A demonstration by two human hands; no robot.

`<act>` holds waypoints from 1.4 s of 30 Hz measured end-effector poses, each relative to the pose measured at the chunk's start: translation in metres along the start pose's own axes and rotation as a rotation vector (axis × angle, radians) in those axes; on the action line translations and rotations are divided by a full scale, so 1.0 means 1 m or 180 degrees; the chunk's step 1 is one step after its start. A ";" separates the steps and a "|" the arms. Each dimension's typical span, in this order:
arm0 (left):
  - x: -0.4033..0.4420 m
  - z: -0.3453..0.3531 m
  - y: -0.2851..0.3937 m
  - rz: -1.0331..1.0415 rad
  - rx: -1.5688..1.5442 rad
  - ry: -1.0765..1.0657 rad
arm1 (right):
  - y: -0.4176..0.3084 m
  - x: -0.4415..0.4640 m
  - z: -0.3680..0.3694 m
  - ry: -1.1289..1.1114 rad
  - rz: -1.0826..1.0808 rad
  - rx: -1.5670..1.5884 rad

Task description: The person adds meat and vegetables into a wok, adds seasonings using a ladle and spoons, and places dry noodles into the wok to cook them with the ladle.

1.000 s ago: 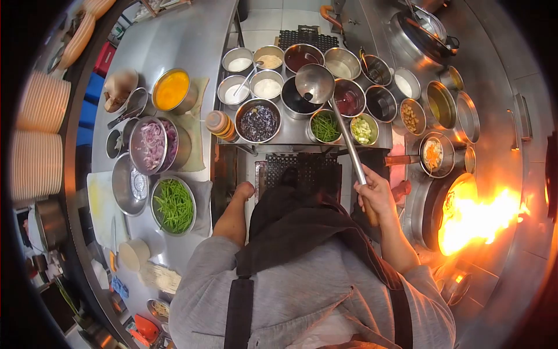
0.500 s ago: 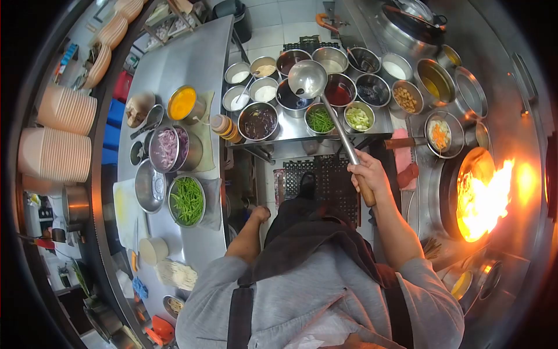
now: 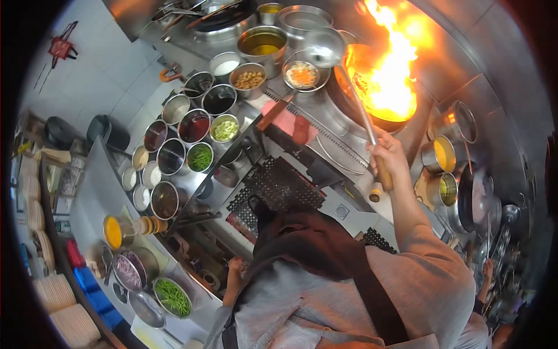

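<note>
My right hand (image 3: 388, 152) is closed round the wooden handle of a long steel ladle (image 3: 361, 107). The ladle's bowl is raised and blurred, in front of the stove near the strainer (image 3: 302, 74) of white and orange pieces. Beside it stands a wok (image 3: 343, 96) with tall flames (image 3: 386, 75) rising from it. My left hand (image 3: 236, 267) hangs low by my apron, fingers curled, with nothing visible in it. Just below the ladle's handle, a second wooden handle end (image 3: 376, 192) shows.
Several steel pots of sauces and cut vegetables, among them green pieces (image 3: 200, 157), crowd the side stand. Left, a steel counter (image 3: 96, 186) carries onions (image 3: 129, 272) and sliced greens (image 3: 172, 296). A black mat (image 3: 279, 180) covers the floor. Another person's hand (image 3: 487, 267) shows at right.
My view and body have turned right toward the stove. The ladle has swung from above the sauce pots to beside the flaming wok. My left hand stays low at my side.
</note>
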State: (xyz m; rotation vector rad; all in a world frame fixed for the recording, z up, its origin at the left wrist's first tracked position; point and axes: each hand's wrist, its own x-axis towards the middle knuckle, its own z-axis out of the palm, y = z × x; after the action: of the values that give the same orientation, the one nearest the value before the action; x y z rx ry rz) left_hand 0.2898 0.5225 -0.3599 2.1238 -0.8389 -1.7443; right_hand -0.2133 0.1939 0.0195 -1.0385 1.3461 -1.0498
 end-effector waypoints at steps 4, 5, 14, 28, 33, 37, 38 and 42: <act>0.007 0.011 0.025 -0.0421 -0.0118 0.0122 | 0.025 0.030 -0.070 0.0527 -0.0354 -0.1523; 0.013 0.014 0.029 -0.0408 -0.0214 0.0123 | 0.021 0.032 -0.079 0.0731 -0.0234 -0.2384; 0.048 0.003 -0.023 0.0298 -0.0257 0.0325 | 0.116 0.047 -0.125 0.1978 -0.0925 -0.4278; -0.151 -0.017 0.066 0.0895 0.1306 0.3825 | 0.052 -0.113 -0.023 -0.0712 0.0695 0.0306; -0.166 -0.025 0.048 0.0759 0.1519 0.4257 | 0.063 -0.105 0.014 -0.1511 0.1616 0.0003; -0.164 -0.019 0.033 0.0586 0.1527 0.4255 | 0.109 -0.056 0.073 -0.1703 0.1954 -0.0345; -0.165 -0.018 0.032 0.0604 0.1657 0.4215 | 0.127 -0.040 0.090 -0.1800 0.1946 -0.0409; -0.166 -0.019 0.025 0.0537 0.1769 0.4081 | 0.196 0.031 0.167 -0.1972 0.1852 -0.0534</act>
State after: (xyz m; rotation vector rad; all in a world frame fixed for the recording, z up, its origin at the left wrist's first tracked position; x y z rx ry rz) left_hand 0.2830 0.5964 -0.2080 2.6839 -1.0226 0.1663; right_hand -0.0511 0.2041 -0.1818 -0.9039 1.1164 -0.1557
